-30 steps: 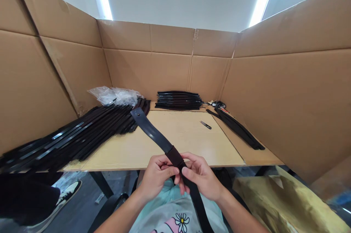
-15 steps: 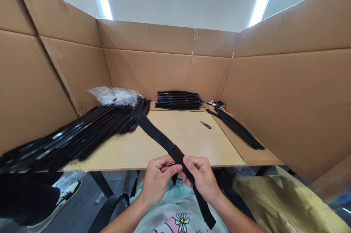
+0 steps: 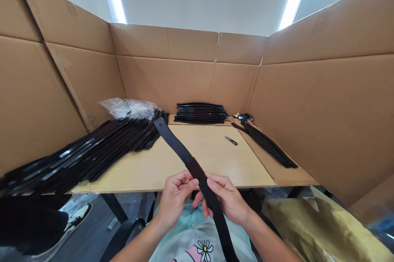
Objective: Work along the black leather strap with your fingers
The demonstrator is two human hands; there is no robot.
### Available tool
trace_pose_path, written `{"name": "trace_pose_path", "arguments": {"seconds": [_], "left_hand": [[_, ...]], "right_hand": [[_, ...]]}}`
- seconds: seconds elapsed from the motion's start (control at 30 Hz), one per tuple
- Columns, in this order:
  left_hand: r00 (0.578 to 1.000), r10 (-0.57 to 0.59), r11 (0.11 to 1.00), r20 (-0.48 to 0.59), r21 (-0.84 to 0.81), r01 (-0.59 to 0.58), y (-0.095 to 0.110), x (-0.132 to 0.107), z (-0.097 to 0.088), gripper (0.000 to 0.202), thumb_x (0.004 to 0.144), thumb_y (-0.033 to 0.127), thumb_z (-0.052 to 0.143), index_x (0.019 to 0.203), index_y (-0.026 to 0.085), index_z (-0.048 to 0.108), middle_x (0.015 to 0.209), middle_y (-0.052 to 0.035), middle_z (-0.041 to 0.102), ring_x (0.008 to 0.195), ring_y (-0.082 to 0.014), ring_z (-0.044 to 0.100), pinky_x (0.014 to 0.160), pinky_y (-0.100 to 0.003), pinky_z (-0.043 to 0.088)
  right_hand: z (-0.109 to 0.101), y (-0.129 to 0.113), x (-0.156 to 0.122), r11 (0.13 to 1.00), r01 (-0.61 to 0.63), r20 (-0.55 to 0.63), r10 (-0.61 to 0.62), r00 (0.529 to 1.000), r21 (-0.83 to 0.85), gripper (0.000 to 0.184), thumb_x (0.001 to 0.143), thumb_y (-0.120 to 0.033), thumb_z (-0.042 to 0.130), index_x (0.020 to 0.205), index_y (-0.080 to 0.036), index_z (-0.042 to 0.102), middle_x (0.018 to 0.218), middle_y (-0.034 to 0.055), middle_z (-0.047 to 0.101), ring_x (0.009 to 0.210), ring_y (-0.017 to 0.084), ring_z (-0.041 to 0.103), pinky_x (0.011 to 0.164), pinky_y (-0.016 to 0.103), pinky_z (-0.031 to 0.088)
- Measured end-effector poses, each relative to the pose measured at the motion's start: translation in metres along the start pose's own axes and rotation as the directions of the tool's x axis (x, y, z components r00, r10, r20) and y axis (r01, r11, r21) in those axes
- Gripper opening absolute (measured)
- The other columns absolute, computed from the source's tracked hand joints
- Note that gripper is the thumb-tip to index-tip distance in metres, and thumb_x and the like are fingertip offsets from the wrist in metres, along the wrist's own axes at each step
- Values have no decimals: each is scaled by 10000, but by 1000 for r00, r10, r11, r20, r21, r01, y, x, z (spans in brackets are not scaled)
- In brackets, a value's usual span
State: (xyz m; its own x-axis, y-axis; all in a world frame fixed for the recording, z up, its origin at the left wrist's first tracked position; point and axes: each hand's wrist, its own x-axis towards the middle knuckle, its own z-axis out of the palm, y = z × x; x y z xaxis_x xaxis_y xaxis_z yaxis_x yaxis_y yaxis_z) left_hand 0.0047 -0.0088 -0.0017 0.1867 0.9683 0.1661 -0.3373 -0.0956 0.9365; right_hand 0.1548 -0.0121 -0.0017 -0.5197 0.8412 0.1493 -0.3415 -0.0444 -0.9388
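Head view showed the left hand [image 3: 175, 198] and right hand [image 3: 229, 200] both pinching one dark strap [image 3: 177, 145] at 6 o'clock, just short of the table [image 3: 215, 163], probably to steady the brown loop [image 3: 197, 170] on it. The strap's holed end rose toward 11 o'clock. A pile [image 3: 92, 151] lay at 9 o'clock, a stack [image 3: 200, 113] at 12 and snips [image 3: 230, 140] at 1.

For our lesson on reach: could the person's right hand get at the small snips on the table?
Probably yes: nothing lies between the right hand and the snips, though it holds the strap.
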Motion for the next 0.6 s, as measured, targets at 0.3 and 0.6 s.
{"name": "trace_pose_path", "arguments": {"seconds": [0.3,0.6], "left_hand": [[997,-28,999,-73,34,31,-4,10,-7,395,629,441,758,563,149,500,435,89,364,389,-35,271,390,-166,202],[990,-86,995,112,-42,91,-1,9,-9,352,531,323,840,758,111,674,645,-27,636,577,-131,549,518,-211,398]], "right_hand": [[-3,0,4,993,104,-117,-110,987,-58,431,791,-404,649,1143,-155,647,672,38,642,506,80,478,474,213,369],[-7,2,4,994,66,0,-67,998,-89,565,646,-247,790,1171,-218,585,787,-1,522,671,129,527,442,212,521]]}}
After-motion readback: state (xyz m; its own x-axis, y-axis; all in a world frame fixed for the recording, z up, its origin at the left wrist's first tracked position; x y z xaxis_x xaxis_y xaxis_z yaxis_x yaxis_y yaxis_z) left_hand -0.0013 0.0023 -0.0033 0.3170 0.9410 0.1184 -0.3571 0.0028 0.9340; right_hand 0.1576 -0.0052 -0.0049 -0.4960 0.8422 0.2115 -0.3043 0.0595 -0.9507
